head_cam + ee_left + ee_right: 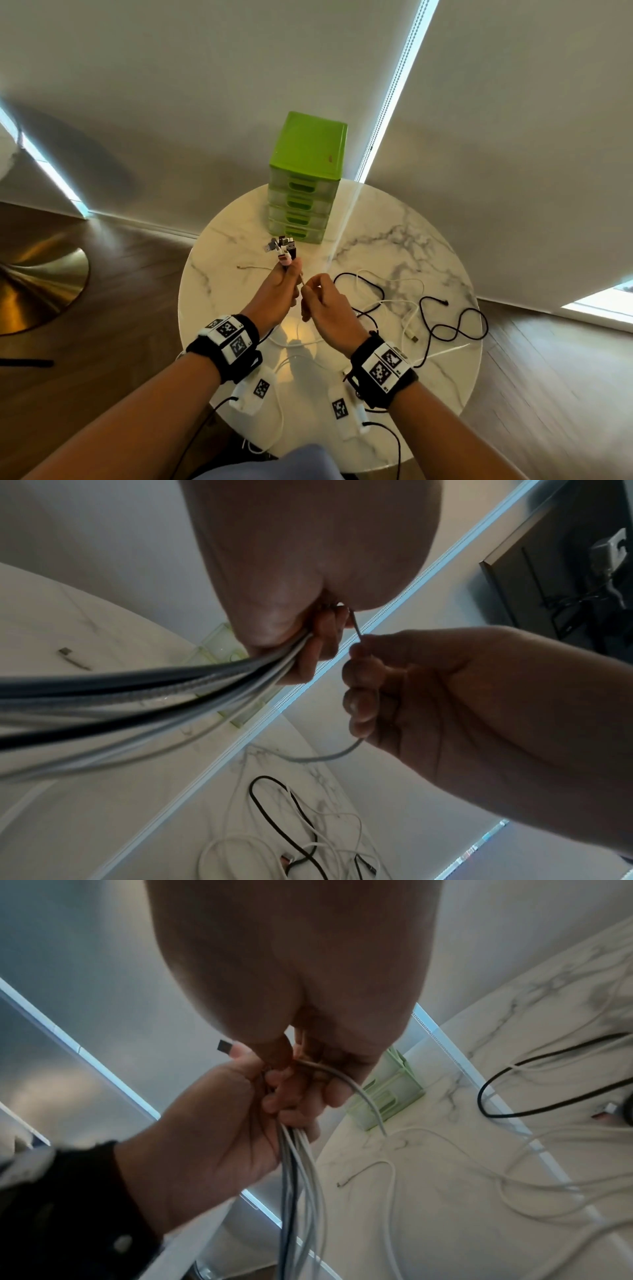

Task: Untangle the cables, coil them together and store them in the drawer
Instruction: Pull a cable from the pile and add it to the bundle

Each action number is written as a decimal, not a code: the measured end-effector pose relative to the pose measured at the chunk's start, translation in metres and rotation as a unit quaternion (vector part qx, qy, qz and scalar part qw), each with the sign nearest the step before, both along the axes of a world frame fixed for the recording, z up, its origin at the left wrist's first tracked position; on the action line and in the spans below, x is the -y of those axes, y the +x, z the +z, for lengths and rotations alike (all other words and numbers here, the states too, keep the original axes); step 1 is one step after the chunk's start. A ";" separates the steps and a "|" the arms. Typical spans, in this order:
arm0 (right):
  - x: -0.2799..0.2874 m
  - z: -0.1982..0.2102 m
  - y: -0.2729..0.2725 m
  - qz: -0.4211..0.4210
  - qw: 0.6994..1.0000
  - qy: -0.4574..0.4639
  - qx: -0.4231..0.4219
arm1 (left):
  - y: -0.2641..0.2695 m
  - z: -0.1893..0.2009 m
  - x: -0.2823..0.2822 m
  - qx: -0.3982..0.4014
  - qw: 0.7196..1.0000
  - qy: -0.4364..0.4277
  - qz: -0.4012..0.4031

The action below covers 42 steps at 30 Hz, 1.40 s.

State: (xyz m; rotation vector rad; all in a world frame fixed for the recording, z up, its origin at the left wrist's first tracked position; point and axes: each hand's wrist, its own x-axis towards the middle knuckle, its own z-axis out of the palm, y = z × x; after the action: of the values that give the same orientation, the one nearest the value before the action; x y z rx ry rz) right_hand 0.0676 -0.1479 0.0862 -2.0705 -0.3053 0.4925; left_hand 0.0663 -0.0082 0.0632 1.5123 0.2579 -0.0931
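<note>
My left hand (286, 284) grips a bundle of black, grey and white cables (143, 696) above the round marble table (428, 219). Their plug ends (282, 248) stick up out of the fist. My right hand (317, 294) is just beside it and pinches one thin white cable (352, 1085) where it leaves the left fist. The loose ends of the black cable (448, 325) and white cables (394, 303) trail in loops over the table's right half. The green drawer tower (305, 178) stands at the table's far side with all its drawers shut.
A small gold-tipped cable piece (250, 267) lies on the table left of the hands. A USB plug (412, 337) lies to the right. A brass lamp base (37, 274) sits on the wood floor at left. White tagged devices (255, 394) hang below both wrists.
</note>
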 end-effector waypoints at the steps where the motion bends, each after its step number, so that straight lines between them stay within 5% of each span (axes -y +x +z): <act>1: 0.002 -0.004 -0.002 0.026 0.998 -0.046 0.040 | 0.000 0.003 -0.001 0.007 1.000 -0.001 0.003; 4: 0.008 -0.018 -0.008 0.092 0.978 -0.142 0.119 | 0.003 0.005 -0.007 0.020 0.999 -0.034 0.018; 8: 0.020 -0.041 -0.016 0.145 0.970 -0.171 0.093 | 0.006 0.015 -0.019 0.043 0.998 -0.026 0.046; 12: 0.045 -0.073 -0.020 0.193 0.957 -0.206 0.073 | 0.010 0.031 -0.041 0.070 0.986 -0.120 0.088; 17: 0.101 -0.105 -0.019 0.105 0.978 -0.178 0.003 | 0.019 0.063 -0.084 0.083 0.968 -0.178 0.159; 23: 0.091 -0.063 0.020 -0.042 0.997 -0.065 0.023 | 0.015 0.057 -0.075 0.106 0.990 -0.074 0.060; 29: 0.027 0.004 0.025 -0.016 0.992 -0.054 0.117 | 0.007 0.043 -0.020 0.044 0.998 -0.019 -0.049; 38: 0.004 0.019 0.004 0.131 0.976 -0.090 0.149 | 0.001 0.042 -0.017 0.047 0.996 0.072 -0.039; 42: 0.004 0.010 -0.006 0.110 0.993 -0.004 0.043 | 0.012 0.036 -0.031 0.050 0.998 0.012 0.042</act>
State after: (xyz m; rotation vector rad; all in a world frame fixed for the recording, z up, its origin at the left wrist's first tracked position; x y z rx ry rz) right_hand 0.0615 -0.1524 0.0966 -2.0807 -0.5880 0.5378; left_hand 0.0783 0.0233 0.0996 1.5238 0.2426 0.0536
